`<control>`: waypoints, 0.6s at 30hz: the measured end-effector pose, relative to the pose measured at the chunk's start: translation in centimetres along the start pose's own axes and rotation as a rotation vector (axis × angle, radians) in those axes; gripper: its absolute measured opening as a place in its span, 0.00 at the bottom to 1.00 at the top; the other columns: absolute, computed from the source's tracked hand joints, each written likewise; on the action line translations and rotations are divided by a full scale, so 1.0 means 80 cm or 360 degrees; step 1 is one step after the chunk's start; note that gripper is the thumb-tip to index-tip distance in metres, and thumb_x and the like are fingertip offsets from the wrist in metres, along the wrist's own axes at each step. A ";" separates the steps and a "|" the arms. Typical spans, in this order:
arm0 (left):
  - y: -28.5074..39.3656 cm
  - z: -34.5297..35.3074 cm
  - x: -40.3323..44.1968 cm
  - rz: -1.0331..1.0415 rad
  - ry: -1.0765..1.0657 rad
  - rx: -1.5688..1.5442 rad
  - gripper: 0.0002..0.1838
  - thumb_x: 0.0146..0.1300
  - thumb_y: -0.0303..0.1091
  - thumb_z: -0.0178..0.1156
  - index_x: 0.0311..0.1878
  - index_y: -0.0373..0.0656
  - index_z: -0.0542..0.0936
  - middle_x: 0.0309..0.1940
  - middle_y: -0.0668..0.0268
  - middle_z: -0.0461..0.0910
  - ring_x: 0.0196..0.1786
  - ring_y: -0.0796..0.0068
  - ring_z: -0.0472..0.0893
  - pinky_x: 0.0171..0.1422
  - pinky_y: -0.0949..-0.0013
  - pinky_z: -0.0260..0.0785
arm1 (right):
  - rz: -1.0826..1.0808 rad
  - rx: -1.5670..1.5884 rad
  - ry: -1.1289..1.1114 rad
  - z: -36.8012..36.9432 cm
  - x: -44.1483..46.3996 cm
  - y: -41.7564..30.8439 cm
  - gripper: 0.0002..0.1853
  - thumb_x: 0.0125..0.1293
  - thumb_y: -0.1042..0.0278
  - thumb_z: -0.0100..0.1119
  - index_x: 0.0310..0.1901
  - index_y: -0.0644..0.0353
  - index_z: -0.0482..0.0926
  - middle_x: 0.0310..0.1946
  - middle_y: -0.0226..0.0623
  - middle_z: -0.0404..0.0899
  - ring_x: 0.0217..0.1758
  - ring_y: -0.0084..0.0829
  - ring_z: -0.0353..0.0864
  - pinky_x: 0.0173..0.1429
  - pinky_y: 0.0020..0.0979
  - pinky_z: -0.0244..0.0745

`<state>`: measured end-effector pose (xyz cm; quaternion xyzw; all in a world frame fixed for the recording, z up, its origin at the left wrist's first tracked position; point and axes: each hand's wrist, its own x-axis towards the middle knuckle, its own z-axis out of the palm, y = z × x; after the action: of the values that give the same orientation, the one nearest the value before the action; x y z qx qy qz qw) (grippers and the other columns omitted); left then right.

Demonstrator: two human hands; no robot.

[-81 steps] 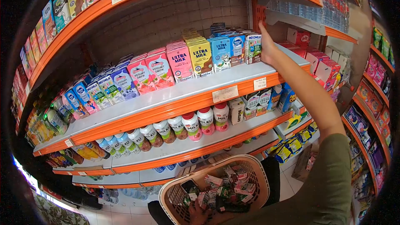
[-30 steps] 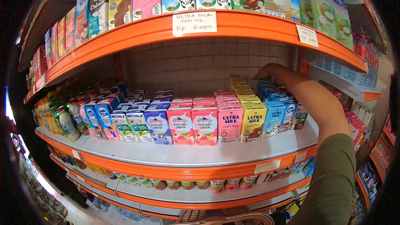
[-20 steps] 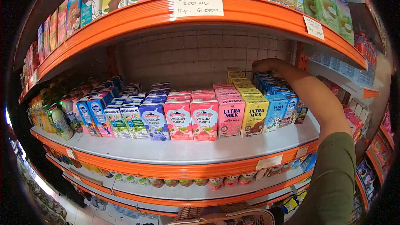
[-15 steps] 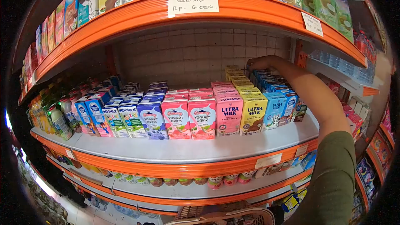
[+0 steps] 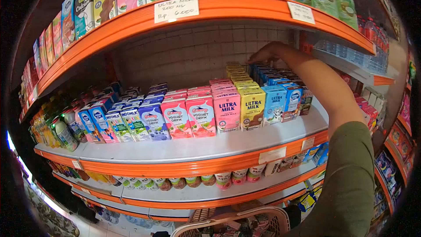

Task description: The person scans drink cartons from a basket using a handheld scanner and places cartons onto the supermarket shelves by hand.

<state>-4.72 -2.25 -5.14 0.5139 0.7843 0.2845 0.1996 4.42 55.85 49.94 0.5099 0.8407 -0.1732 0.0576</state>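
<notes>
My right hand [image 5: 269, 52] reaches over the shelf to the back of the row of blue Ultra Milk cartons [image 5: 275, 101]. Its fingers are bent down, closed on the top of a small blue milk carton at the rear, mostly hidden by the hand. Just left of that row stand yellow Ultra Milk cartons [image 5: 253, 105], and pink ones [image 5: 227, 109] come after them. Dark brown cartons [image 5: 305, 101] stand on the right, under my forearm. My left hand is out of view.
Yogurt drink cartons [image 5: 201, 116] and bottles [image 5: 64, 134] fill the shelf leftward. An orange-edged upper shelf [image 5: 245, 6] overhangs my arm. Below, a lower shelf holds small bottles [image 5: 223, 181], and a basket [image 5: 280, 219] with small cartons stands near the floor.
The view has shifted, so the shelves sit further left and more of the basket shows below. My right hand stays at the back of the blue row.
</notes>
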 end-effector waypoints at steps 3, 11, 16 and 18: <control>-0.003 0.003 -0.007 0.0013 -0.0022 -0.0017 0.35 0.65 0.30 0.52 0.71 0.48 0.48 0.69 0.52 0.49 0.43 0.57 0.76 0.37 0.60 0.68 | -0.0121 -0.0153 0.0154 -0.006 -0.071 -0.013 0.49 0.54 0.23 0.43 0.71 0.40 0.41 0.73 0.36 0.41 0.71 0.40 0.51 0.66 0.44 0.58; -0.047 0.032 -0.026 0.0057 -0.0176 -0.0206 0.35 0.65 0.30 0.52 0.71 0.47 0.47 0.69 0.52 0.49 0.42 0.57 0.76 0.36 0.61 0.69 | -0.0465 0.0241 0.0425 0.060 -0.199 0.056 0.40 0.61 0.32 0.42 0.69 0.47 0.53 0.67 0.35 0.58 0.64 0.32 0.64 0.64 0.35 0.61; -0.102 0.064 -0.044 -0.0054 -0.0419 -0.0433 0.33 0.66 0.32 0.51 0.71 0.47 0.48 0.69 0.53 0.51 0.46 0.56 0.75 0.40 0.58 0.68 | -0.0494 0.0868 0.0154 0.092 -0.162 0.086 0.28 0.63 0.36 0.47 0.53 0.51 0.77 0.52 0.32 0.77 0.53 0.22 0.75 0.59 0.28 0.65; -0.116 0.073 -0.039 -0.0097 -0.0359 -0.0022 0.32 0.67 0.34 0.50 0.71 0.47 0.49 0.68 0.53 0.53 0.51 0.53 0.73 0.45 0.54 0.67 | -0.0481 0.0869 0.0188 0.090 -0.149 0.097 0.29 0.63 0.36 0.48 0.53 0.51 0.76 0.52 0.32 0.77 0.53 0.21 0.75 0.57 0.27 0.66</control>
<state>-6.38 -6.61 -15.56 0.5171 0.7702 0.2241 0.2986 16.25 46.60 44.66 0.3849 0.8314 -0.3690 -0.1566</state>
